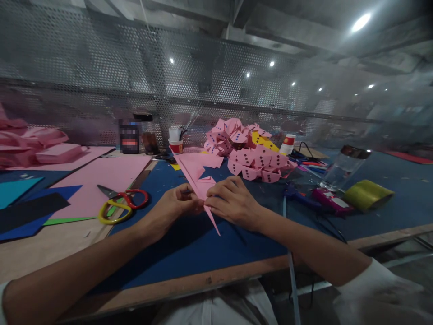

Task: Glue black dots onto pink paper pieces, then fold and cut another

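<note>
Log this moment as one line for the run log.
left hand: pinching pink paper | right hand: pressing same paper | scissors: lying left, untouched

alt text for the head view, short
Both hands, left and right, pinch a folded pink paper over a blue mat. Scissors lie to the left; a pile of pink folded pieces sits behind.

On the counter (189,289), the scissors (122,204) lie left of both hands, which meet over a folded paper (199,178). Behind that paper sits a heap of paper pieces (248,151); a jar (343,168) and tape roll (367,194) lie right.
</note>
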Available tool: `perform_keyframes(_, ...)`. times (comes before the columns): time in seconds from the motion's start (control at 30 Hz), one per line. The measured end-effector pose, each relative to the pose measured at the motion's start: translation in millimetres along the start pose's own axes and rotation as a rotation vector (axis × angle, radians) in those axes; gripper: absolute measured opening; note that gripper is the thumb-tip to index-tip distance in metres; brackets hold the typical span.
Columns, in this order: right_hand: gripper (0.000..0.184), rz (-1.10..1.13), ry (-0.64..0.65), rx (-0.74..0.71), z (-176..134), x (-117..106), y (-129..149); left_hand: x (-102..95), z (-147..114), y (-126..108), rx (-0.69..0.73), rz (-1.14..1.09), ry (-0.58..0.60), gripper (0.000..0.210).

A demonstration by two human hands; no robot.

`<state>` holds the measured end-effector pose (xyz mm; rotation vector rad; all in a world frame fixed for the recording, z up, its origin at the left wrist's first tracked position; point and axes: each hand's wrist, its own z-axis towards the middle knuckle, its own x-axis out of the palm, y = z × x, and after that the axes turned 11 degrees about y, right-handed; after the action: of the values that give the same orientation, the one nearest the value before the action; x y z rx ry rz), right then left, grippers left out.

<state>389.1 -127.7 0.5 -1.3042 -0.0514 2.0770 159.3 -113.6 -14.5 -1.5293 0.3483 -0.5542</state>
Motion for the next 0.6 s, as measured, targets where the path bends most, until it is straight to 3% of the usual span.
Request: perform_keyframes(0.6, 0.018, 0.006, -0.007, 0.045, 4.2, -0.3, 4.8, 4.8, -2.7, 1.5, 0.109, 0.111, 0.014, 0.032)
